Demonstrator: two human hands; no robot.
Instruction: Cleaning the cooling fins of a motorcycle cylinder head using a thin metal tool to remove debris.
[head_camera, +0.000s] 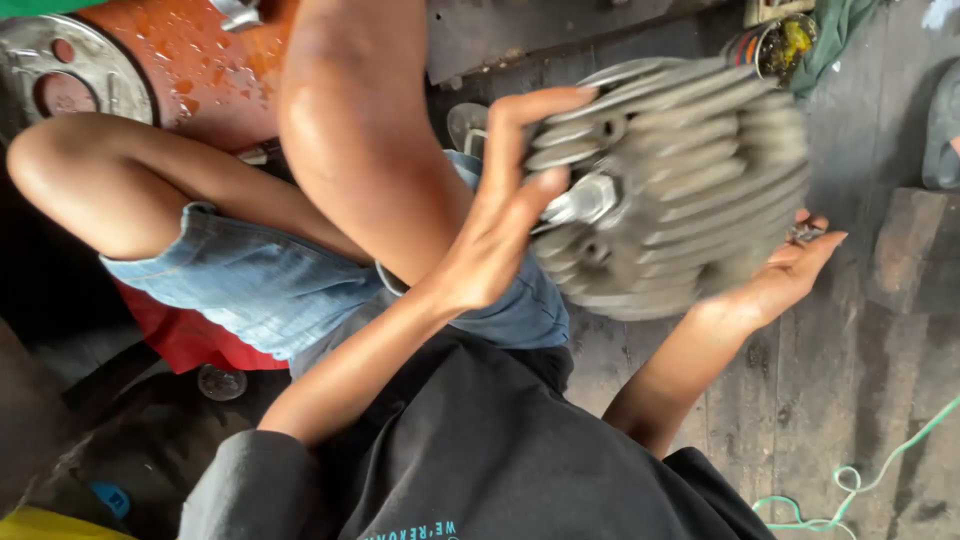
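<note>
I hold a grey finned metal engine cylinder head (690, 180) up in front of me with both hands. My left hand (500, 225) grips its left side, with fingers curled over the fins and the thumb beside a large hex nut (585, 200) in its middle. My right hand (785, 275) supports the part from its far lower right, palm against the fins. Small dark metal pieces (805, 235) rest at that hand's fingertips. The part looks slightly blurred.
My bent bare legs in denim shorts (260, 280) fill the left and centre. An orange drum (200, 70) with a round metal disc (60, 80) stands at the top left. A can (780, 45), a wooden block (915, 250) and a green cord (860, 480) lie on the dark plank floor.
</note>
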